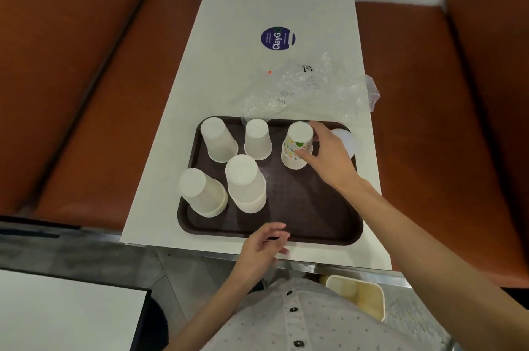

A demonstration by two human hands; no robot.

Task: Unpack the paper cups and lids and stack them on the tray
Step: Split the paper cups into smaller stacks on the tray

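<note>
Upside-down printed paper cup (296,147) is gripped round its wall by right hand (329,158), far-right corner of dark brown plastic tray (315,216). Light, thin-walled, easily crushed; best held near the stiffer rim. Empty left hand (263,247) is seen loosely curled at tray's near rim. Behind right hand, a white disc (347,140): possibly lids. Bare floor is left front-right.

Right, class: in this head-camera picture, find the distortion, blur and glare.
Head view: the wide lens splays the edges of the long white table; the left hand is motion-blurred at its fingertips, the right hand on the patterned paper cup sharper; glints speckle the crumpled clear plastic wrapper; soft light, faint shadows on the dark brown tray.
</note>
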